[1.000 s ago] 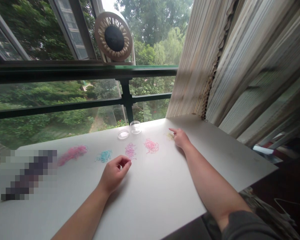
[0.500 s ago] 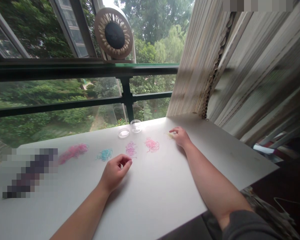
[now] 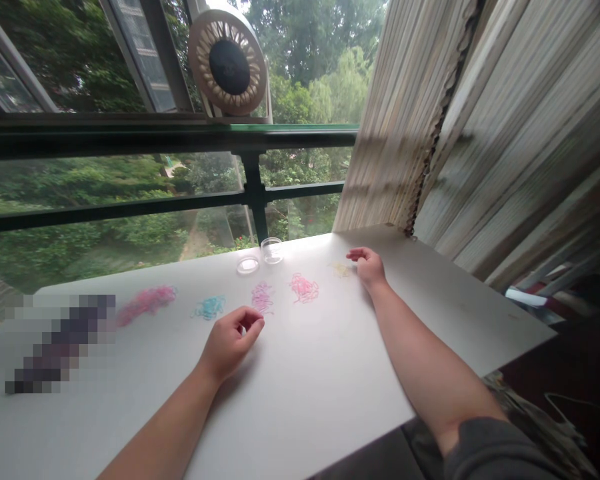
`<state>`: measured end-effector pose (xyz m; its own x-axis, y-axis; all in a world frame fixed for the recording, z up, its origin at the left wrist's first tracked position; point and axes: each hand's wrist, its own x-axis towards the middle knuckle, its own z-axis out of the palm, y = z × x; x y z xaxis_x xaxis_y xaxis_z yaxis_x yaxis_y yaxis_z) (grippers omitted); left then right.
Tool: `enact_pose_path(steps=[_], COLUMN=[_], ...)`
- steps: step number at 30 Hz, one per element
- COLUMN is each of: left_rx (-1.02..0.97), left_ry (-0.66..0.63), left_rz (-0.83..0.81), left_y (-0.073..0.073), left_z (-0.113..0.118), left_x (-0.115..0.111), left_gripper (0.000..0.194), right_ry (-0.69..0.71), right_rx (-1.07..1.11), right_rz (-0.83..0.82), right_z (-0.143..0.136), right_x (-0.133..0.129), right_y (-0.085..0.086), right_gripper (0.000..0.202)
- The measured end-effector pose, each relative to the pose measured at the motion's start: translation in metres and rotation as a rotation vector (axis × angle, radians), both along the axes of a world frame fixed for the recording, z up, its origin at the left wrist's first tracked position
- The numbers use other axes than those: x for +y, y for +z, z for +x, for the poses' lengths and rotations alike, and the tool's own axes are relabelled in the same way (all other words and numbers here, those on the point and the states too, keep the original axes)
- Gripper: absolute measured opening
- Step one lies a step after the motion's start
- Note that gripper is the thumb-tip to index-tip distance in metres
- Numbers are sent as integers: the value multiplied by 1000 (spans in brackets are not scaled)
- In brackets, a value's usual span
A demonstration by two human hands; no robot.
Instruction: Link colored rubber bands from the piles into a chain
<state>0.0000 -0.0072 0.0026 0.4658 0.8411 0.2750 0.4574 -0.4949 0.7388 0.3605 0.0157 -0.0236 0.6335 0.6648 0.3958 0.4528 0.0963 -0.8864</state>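
Small heaps of thin, loop-like bands lie across the white table. My left hand (image 3: 234, 341) hovers in front of the purple heap (image 3: 263, 298), thumb and fingertips pinched together; anything between them is too small to make out. My right hand (image 3: 369, 265) is just right of the sparse yellow heap (image 3: 340, 269), fingers stretched out to the left, nothing visible in them. Between the hands is a pink heap (image 3: 304, 288). Left of the purple one sits a blue heap (image 3: 211, 307), and beyond it a longer pink heap (image 3: 147, 304).
At the table's (image 3: 300, 380) back edge stand a clear round container (image 3: 272, 251) and a clear shallow round lid or dish (image 3: 248, 266). A blurred-out dark object (image 3: 63, 347) lies at the left. A round fan (image 3: 229, 67) stands by the window; a curtain (image 3: 375, 153) hangs at the right.
My right hand has drawn back slightly to the right and up from the yellow heap, which now shows more fully. My left hand has stayed in place.
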Motion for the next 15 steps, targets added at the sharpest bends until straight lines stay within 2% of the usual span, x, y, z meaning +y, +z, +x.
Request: enact_pose_path(steps=[5, 9, 12, 15], left_rx=[7, 2, 23, 65], left_ry=[21, 86, 149, 219], left_rz=[26, 56, 47, 37], left_y=[0, 1, 1, 0], left_z=[-2, -8, -17, -30], left_x=[3, 8, 14, 24], left_gripper=[17, 17, 18, 21], right_ry=[-28, 88, 321, 659], right_rx=[67, 69, -92, -303], right_rz=[82, 81, -3, -133], right_z=[-6, -32, -65, -102], right_x=[-5, -14, -25, -38], right_y=[11, 19, 25, 29], right_gripper=[19, 19, 23, 22])
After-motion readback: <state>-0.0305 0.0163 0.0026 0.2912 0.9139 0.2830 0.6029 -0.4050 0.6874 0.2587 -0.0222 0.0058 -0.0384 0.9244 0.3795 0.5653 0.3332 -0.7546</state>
